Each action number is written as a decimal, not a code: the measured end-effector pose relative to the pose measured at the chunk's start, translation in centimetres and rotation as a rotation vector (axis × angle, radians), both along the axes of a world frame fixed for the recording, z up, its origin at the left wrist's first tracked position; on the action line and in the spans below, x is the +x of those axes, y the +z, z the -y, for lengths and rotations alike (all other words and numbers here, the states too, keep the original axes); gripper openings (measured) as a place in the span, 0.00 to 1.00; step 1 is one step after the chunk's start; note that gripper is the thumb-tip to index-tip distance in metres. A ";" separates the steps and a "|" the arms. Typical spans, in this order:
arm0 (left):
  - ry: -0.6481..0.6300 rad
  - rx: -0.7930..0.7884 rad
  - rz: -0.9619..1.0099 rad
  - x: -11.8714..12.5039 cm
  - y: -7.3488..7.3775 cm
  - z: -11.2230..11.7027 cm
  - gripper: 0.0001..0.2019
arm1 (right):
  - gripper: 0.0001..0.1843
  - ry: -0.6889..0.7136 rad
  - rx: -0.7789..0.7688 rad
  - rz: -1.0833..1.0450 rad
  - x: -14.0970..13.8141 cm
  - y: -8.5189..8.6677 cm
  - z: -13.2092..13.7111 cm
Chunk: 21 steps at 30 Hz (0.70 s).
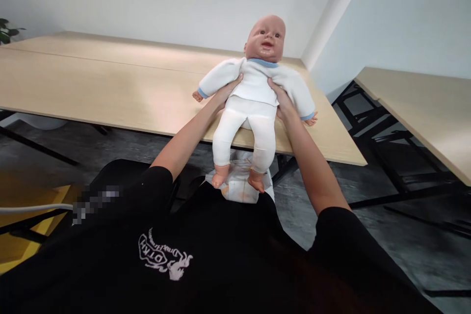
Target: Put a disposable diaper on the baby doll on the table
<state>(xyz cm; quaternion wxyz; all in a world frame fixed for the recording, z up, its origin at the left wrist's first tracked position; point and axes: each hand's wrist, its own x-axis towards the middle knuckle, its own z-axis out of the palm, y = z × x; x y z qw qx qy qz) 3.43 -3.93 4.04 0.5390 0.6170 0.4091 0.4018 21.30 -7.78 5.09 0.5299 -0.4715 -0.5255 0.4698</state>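
Note:
A baby doll (pixel 255 93) in a white top with blue trim and white leggings is held upright in front of me, facing me, above the front edge of a wooden table (pixel 110 88). My left hand (pixel 224 93) grips its torso under one arm, and my right hand (pixel 281 98) grips the other side. Both sets of fingers wrap around the doll's body, partly hidden behind it. The doll's bare feet hang over a white patterned diaper (pixel 239 184) that lies on my lap.
A second wooden table (pixel 423 108) stands to the right with black metal frames beneath it. The floor is dark grey. A yellow surface and a white cable (pixel 33 208) are at the lower left. A plant's leaves (pixel 5 32) show at the far left.

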 end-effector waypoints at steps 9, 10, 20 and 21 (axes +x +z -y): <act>-0.066 -0.061 0.262 -0.6 -2.6 -1.1 0.23 | 0.22 0.014 -0.111 0.038 0.2 -1.1 -0.2; -0.066 -0.054 0.261 -0.7 -2.8 -1.5 0.23 | 0.21 0.016 -0.117 0.030 0.2 -1.2 -0.2; -0.071 0.004 0.144 -1.1 -3.0 -1.7 0.24 | 0.16 0.040 -0.141 -0.045 0.5 -1.3 -0.1; -0.064 0.003 0.129 -1.1 -3.0 -1.6 0.25 | 0.18 0.009 -0.127 0.029 0.5 -1.2 0.0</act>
